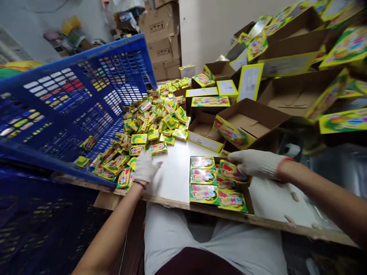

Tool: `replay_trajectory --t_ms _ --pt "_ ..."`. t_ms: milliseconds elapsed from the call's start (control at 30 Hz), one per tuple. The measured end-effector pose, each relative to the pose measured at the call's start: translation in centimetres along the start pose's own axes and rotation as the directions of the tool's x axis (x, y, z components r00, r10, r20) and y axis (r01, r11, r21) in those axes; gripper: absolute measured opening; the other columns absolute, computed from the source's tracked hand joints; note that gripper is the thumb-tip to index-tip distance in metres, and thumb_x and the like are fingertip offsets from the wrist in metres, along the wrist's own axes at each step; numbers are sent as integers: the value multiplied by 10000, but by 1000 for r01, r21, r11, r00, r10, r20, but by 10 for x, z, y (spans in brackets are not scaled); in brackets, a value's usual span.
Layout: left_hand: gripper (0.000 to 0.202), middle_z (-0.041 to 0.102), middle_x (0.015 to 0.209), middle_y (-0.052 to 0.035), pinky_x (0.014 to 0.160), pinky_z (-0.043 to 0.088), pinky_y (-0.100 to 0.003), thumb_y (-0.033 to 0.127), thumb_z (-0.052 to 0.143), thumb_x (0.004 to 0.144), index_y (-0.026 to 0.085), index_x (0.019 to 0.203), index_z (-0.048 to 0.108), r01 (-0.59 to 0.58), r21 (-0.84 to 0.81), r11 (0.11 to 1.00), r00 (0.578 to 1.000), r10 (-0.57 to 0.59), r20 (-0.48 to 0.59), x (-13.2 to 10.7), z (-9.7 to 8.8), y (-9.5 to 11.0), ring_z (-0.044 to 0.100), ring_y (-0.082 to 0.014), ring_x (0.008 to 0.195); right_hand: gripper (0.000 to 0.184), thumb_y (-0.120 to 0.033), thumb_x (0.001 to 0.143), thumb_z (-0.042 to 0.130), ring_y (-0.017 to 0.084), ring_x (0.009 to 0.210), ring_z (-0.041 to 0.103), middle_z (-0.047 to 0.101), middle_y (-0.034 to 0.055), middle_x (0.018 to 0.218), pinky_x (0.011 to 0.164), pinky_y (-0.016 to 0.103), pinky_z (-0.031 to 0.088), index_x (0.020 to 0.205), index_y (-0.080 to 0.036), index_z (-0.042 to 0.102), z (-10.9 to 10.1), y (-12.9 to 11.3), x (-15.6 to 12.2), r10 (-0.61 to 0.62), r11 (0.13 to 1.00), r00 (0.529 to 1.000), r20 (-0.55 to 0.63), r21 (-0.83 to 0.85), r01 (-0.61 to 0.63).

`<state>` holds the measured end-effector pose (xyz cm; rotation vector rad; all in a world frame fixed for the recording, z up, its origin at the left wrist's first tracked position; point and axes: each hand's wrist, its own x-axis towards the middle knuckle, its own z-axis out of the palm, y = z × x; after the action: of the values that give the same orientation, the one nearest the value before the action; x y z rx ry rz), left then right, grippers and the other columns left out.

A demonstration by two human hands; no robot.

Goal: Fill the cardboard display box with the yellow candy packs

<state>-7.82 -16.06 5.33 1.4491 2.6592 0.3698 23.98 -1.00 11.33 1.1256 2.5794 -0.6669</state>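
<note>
My left hand [145, 168], in a white knitted glove, is over the near edge of a heap of small yellow-green boxes [155, 114]. Its thumb stands apart from the fingers and nothing shows in its grasp. My right hand [255, 163], gloved too, has its fingers closed on one small printed box [229, 169], tilted above the right column of an open carton [251, 202]. Inside that carton lie several matching small boxes [203, 176], flat in two columns. The right fingertips are partly hidden by the box and the glove.
A blue plastic crate [71, 57] lies tipped at the left, with small boxes spilling from it. Open printed cartons [252, 118] are piled at the right and back. Brown cardboard boxes [159, 38] stand behind. The white tabletop [174, 172] ends in a wooden front edge.
</note>
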Motion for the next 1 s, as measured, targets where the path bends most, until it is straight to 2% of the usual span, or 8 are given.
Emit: replay_trajectory --t_ms 167,333,467,633,700,833,933,1000 --pt "406 618 1197 -206 895 459 -402 374 608 844 120 1156 559 103 331 938 990 -130 59 11 15 -78 596 -343 1105 163 -101 654 637 196 669 648 693 34 684 600 284 439 740 -185 747 11 -21 39 35 947 939 342 -311 78" --pt "146 586 831 -60 743 413 -311 256 511 885 215 746 495 156 -37 987 985 -158 -66 2 -1 -89 567 -242 888 263 -34 578 717 260 827 715 764 93 828 725 324 493 794 -170 781 43 -22 51 46 959 940 338 -278 53" --pt "300 438 667 18 639 382 -248 365 634 803 216 653 420 141 -668 730 948 -295 -122 -9 -18 -52 478 -176 751 314 -48 663 700 293 921 720 766 137 942 790 353 503 944 -166 774 62 -13 45 65 977 974 219 -211 -18" --pt "517 657 819 -24 565 516 -282 670 645 726 194 908 558 153 -887 435 987 -119 112 -26 1 26 587 -137 616 355 -131 819 592 257 873 713 748 122 1010 735 335 520 1152 -199 694 61 2 25 90 994 996 17 -67 -88" --pt "561 694 872 -50 596 562 -287 640 772 643 185 893 558 231 -950 208 972 -13 234 -33 11 62 644 -141 651 328 -200 863 562 236 926 695 736 111 1069 769 320 523 1172 -198 672 57 4 18 97 993 992 -78 79 -91" --pt "590 723 982 -67 687 598 -283 531 897 579 184 922 566 385 -906 -175 918 167 358 -48 23 123 713 -177 803 356 -387 782 665 181 758 642 713 62 919 656 280 505 1071 -178 655 56 -5 5 83 699 983 -166 713 62" --pt "578 725 1023 -81 714 599 -313 577 817 693 183 1043 581 412 -902 -128 885 292 363 -56 27 148 720 -195 823 467 -575 765 647 163 655 583 661 32 792 601 288 484 1029 -191 623 56 -10 1 109 386 958 -266 899 205" --pt "521 723 956 -86 734 596 -361 605 712 794 170 1059 606 280 -952 127 889 341 307 -59 30 152 711 -215 810 486 -622 819 561 182 694 599 662 38 794 643 308 505 1048 -196 612 45 -5 -1 151 392 927 -343 882 262"
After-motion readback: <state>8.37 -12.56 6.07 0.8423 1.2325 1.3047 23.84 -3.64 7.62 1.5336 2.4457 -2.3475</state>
